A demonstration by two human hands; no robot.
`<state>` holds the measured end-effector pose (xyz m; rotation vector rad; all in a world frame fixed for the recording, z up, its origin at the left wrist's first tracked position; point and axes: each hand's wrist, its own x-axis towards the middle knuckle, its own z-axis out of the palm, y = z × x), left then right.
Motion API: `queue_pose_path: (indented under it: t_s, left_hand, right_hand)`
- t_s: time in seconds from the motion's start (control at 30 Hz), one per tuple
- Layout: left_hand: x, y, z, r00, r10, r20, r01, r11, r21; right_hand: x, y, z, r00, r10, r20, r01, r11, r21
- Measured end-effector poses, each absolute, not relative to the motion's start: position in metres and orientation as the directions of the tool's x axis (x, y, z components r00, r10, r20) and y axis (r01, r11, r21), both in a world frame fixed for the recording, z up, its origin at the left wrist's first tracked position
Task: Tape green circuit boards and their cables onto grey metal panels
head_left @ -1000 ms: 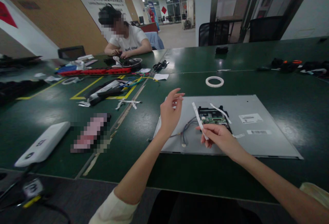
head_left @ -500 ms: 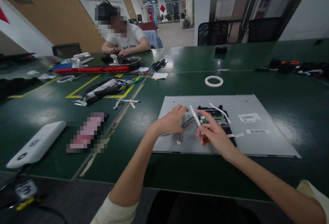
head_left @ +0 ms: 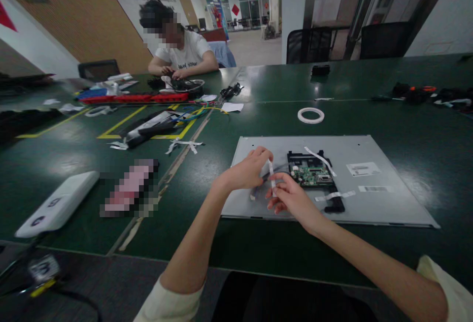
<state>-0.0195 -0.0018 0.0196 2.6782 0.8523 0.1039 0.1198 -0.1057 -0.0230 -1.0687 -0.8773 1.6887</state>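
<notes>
My right hand point(head_left: 291, 196) pinches a short white strip of tape point(head_left: 272, 177) between thumb and forefinger, its other fingers loosely curled. The strip stands nearly upright, and its top end meets the fingertips of my left hand point(head_left: 249, 169). That hand is curled around a grey cable point(head_left: 283, 168), whose held part is mostly hidden behind it. Both hands are over the left half of a flat grey metal panel point(head_left: 373, 147). On the panel lies a black bracket point(head_left: 335, 205) with a green circuit board point(head_left: 308, 175). Tape strips cross the bracket at its upper right point(head_left: 320, 158) and lower arm point(head_left: 334, 196).
A tape roll point(head_left: 311, 115) lies behind the panel. To the left are a white device point(head_left: 59, 204), a blurred pink phone-like object point(head_left: 129, 186) and loose tape strips point(head_left: 185, 144). Across the green table point(head_left: 266, 120) sits another person point(head_left: 185, 56), with cables and red parts point(head_left: 151, 98) nearby.
My right hand has moved left and slightly down, bringing the tape strip to my left hand's fingers. More of the circuit board and bracket shows now. The view has shifted slightly.
</notes>
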Motion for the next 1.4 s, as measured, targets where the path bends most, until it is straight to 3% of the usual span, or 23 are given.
queue_pose_path:
  t_s: [0.3, 0.67, 0.9, 1.23, 1.4]
  left_hand:
    - [-0.017, -0.002, 0.02, 0.855, 0.511, -0.09, 0.512, -0.799, 0.315]
    - [-0.018, 0.002, 0.019, 0.849, 0.515, -0.118, 0.514, -0.754, 0.408]
    - [-0.017, 0.001, 0.017, 0.842, 0.531, -0.098, 0.522, -0.753, 0.4]
    - [-0.016, 0.006, 0.009, 0.844, 0.535, -0.046, 0.502, -0.756, 0.42]
    - [-0.017, 0.009, 0.008, 0.854, 0.518, -0.043, 0.486, -0.767, 0.419]
  right_hand:
    - [0.122, -0.106, -0.023, -0.204, 0.925, -0.321, -0.365, -0.376, -0.852]
    - [0.128, -0.112, -0.017, -0.253, 0.891, -0.377, -0.441, -0.453, -0.775]
    - [0.139, -0.111, -0.012, -0.405, 0.818, -0.409, -0.472, -0.57, -0.673]
    - [0.151, -0.108, -0.012, -0.553, 0.756, -0.351, -0.448, -0.625, -0.639]
    - [0.156, -0.11, -0.009, -0.657, 0.658, -0.369, -0.333, -0.692, -0.641]
